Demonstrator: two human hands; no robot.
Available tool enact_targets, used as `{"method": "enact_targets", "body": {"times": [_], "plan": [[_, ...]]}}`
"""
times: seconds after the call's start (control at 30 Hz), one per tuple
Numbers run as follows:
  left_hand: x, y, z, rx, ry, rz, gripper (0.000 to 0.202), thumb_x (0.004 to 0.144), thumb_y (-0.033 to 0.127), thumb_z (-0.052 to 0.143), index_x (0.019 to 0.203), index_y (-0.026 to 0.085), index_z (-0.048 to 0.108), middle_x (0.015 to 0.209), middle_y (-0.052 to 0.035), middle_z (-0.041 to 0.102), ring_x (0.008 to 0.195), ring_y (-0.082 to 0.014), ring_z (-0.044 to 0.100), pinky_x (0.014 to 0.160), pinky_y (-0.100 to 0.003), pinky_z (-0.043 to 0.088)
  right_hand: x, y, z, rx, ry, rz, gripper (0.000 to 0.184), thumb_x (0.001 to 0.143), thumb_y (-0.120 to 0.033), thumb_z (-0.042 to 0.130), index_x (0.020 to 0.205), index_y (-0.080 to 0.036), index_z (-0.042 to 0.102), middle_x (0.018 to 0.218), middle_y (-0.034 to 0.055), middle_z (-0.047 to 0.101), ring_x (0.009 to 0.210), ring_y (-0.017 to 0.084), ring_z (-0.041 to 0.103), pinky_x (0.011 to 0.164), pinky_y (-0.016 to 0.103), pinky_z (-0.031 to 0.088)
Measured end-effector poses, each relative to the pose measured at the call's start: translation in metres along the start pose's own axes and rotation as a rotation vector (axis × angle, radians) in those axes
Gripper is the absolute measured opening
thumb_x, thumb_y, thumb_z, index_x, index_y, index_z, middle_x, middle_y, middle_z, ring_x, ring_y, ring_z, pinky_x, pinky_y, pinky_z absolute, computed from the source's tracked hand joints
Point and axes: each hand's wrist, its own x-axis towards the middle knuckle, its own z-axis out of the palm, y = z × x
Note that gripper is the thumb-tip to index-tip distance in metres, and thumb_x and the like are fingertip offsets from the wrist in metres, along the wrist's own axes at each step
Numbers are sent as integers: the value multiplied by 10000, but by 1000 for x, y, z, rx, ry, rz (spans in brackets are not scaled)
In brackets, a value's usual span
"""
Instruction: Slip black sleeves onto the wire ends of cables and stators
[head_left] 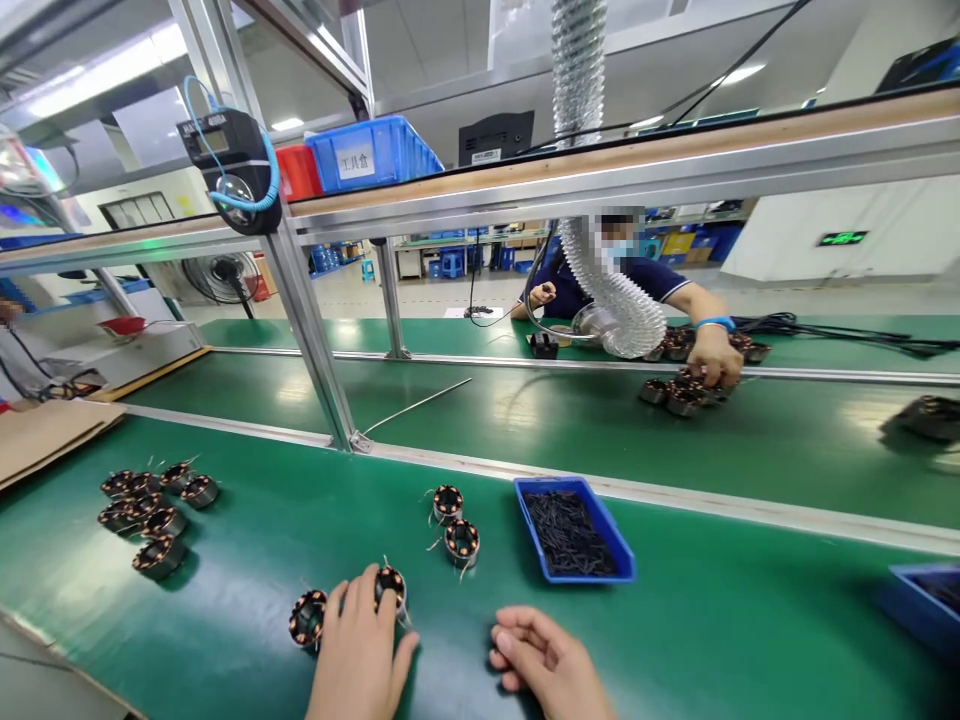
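Observation:
My left hand (360, 650) rests on the green mat, its fingers curled round a small black motor stator with copper windings (391, 584). A second stator (307, 618) lies just left of that hand. My right hand (546, 662) lies beside it with the fingers loosely curled, and nothing shows in it. Two more stators (448, 503) (462, 541) sit a little farther out, ahead of my hands. A blue tray (613, 552) of thin black tubes stands to the right of them.
A cluster of several stators (154, 510) lies at the left. A second blue tray (916, 605) is at the right edge. Across the conveyor belt (525, 420) another person's hand (714, 352) touches more stators under a silver duct (609, 290). An aluminium post (307, 320) stands ahead.

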Motion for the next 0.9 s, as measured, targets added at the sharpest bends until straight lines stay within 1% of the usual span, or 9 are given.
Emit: {"method": "enact_targets", "body": {"times": [0.07, 0.13, 0.23, 0.33, 0.4, 0.5, 0.63, 0.73, 0.9], "plan": [[-7, 17, 7, -112, 24, 130, 165, 918, 345, 624, 1027, 225, 652, 1259, -97, 671, 1058, -258, 642, 988, -427, 452, -1, -6, 3, -12, -6, -11, 544, 572, -608, 914, 825, -165, 723, 719, 39, 705, 669, 192, 682, 587, 287, 531], [-11, 35, 11, -232, 81, 262, 70, 940, 312, 624, 923, 244, 631, 1255, -33, 685, 1041, -203, 640, 1095, -409, 375, -3, -13, 6, -18, -7, -33, 538, 576, -605, 915, 816, -162, 724, 727, 47, 727, 663, 175, 669, 628, 286, 531], [-13, 51, 17, -346, 142, 392, 162, 977, 274, 595, 819, 238, 598, 1228, 13, 700, 973, -150, 634, 1196, -399, 261, -6, -20, 9, -23, -5, -65, 531, 600, -615, 900, 820, -165, 723, 746, 59, 752, 665, 165, 656, 668, 290, 529], [-14, 53, 21, -381, 108, 412, 188, 1003, 260, 559, 822, 227, 597, 1263, 7, 687, 970, -135, 629, 1233, -399, 193, -10, -24, 6, -54, -14, -88, 510, 632, -614, 883, 822, -168, 724, 739, 52, 747, 664, 160, 646, 668, 284, 520], [-14, 52, 23, -384, 93, 417, 174, 999, 265, 570, 832, 224, 601, 1274, 8, 681, 973, -134, 627, 1231, -394, 200, -12, -26, 2, -94, -8, -102, 498, 652, -613, 871, 829, -171, 723, 747, 50, 746, 670, 160, 644, 673, 281, 517], [-12, 52, 22, -372, 113, 422, 150, 984, 280, 602, 844, 227, 613, 1248, 17, 690, 941, -132, 624, 1222, -385, 212, -16, -28, -3, -175, -16, -113, 482, 687, -618, 844, 826, -172, 726, 760, 56, 745, 679, 162, 644, 675, 275, 512], [-6, 55, 15, -393, 150, 397, 206, 1004, 282, 575, 809, 221, 595, 1181, 20, 721, 896, -122, 630, 1233, -365, 134, -19, -28, -5, -251, -33, -135, 471, 716, -634, 809, 799, -176, 730, 737, 56, 729, 669, 173, 644, 659, 275, 513], [-6, 55, 14, -410, 150, 388, 216, 1005, 272, 566, 796, 221, 585, 1173, 17, 729, 889, -126, 641, 1217, -354, 167, -19, -29, -4, -295, -36, -169, 455, 739, -631, 787, 785, -181, 733, 731, 58, 727, 672, 186, 656, 660, 281, 524], [-14, 52, 22, -404, 83, 392, 141, 962, 294, 641, 839, 240, 602, 1224, 16, 729, 920, -152, 657, 1173, -381, 271, -19, -31, -5, -351, -38, -205, 428, 770, -606, 768, 785, -180, 732, 742, 65, 733, 681, 192, 665, 665, 279, 530]]}}
